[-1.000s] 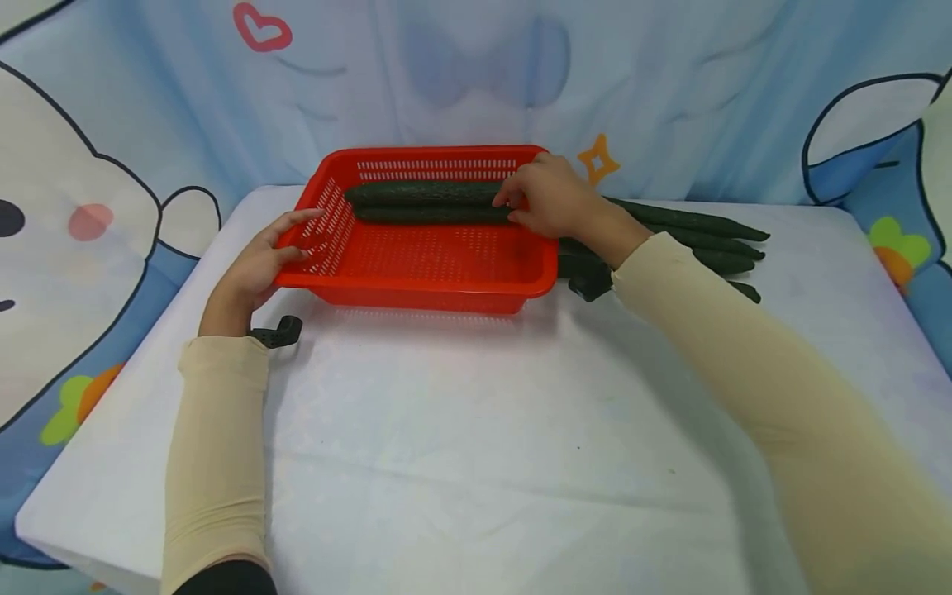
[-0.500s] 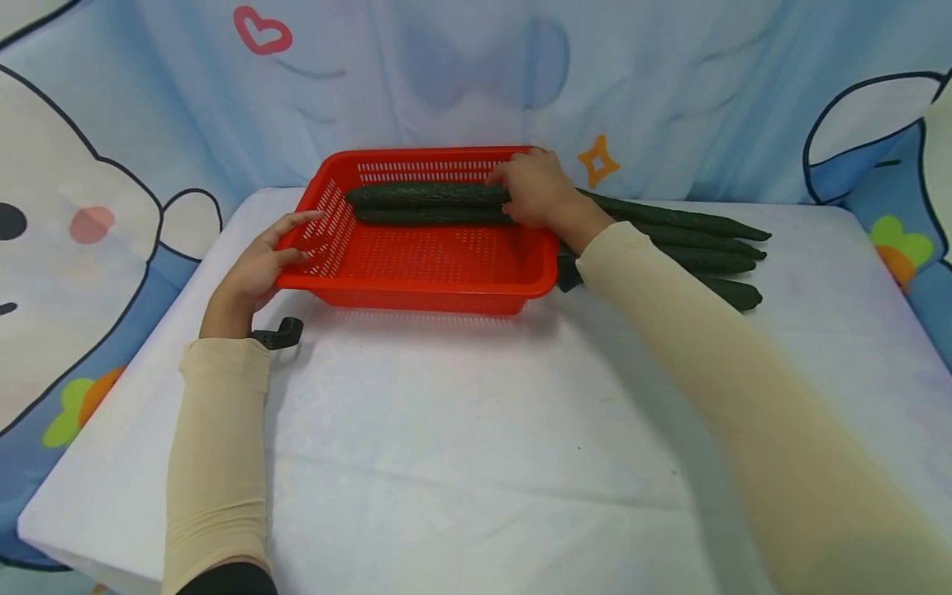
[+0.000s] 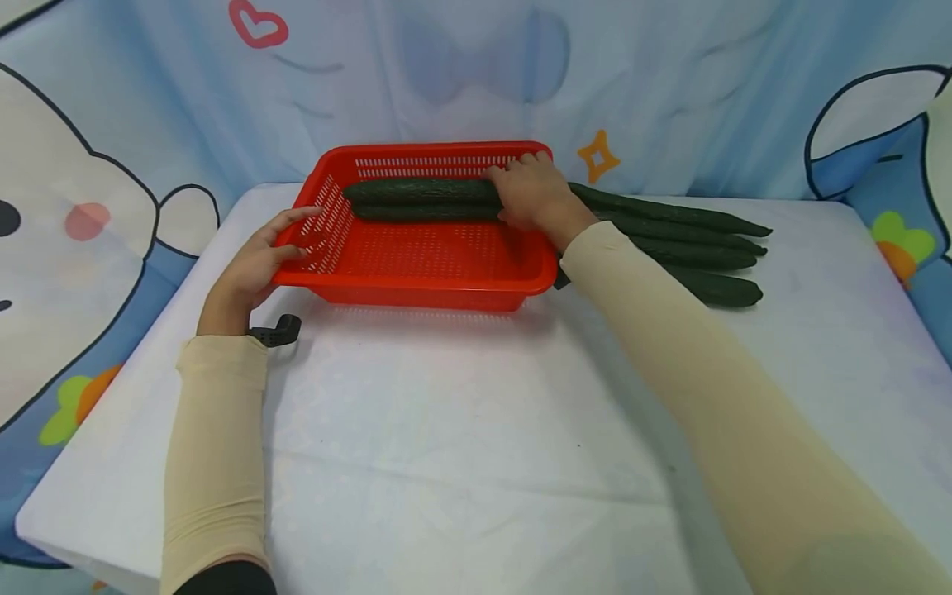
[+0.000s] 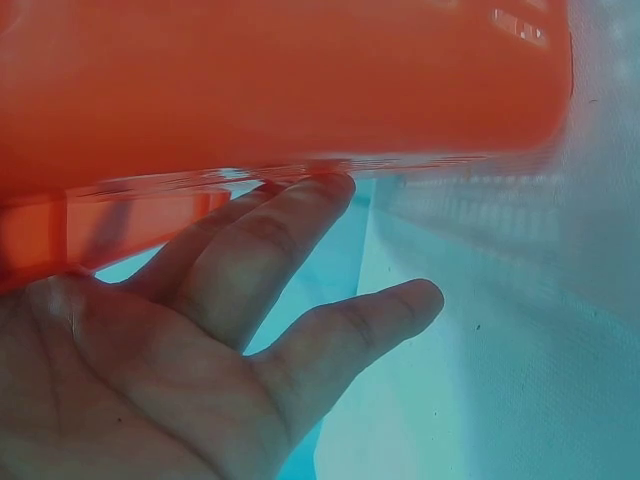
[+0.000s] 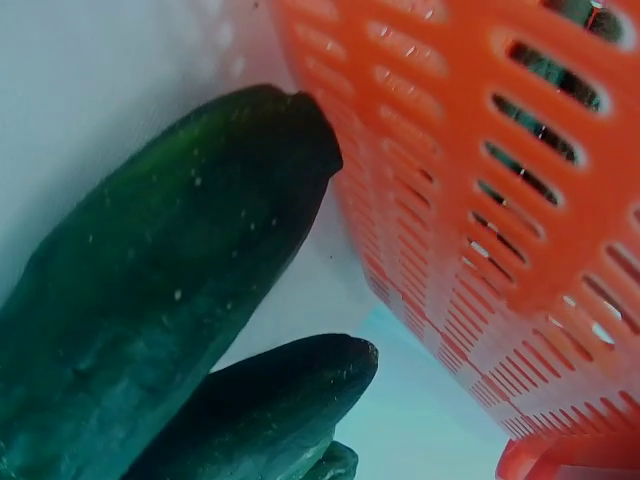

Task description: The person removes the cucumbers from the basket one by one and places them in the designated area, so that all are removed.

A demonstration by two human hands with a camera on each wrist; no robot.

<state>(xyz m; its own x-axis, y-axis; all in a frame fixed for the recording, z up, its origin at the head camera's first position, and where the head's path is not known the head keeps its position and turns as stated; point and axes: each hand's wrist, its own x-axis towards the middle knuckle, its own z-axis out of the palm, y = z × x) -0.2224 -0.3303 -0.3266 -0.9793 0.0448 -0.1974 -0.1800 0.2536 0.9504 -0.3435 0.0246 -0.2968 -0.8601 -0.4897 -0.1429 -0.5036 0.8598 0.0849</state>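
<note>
Cucumbers [image 3: 420,191] (two) inside the red basket [image 3: 416,295]

Left hand [image 3: 250,263] splayed, right arm [image 3: 706,376] outstretched

Cucumbers [image 3: 420,192] partly hidden by right hand [image 3: 531,192], right sleeve [image 3: 729,388] cut off
</note>
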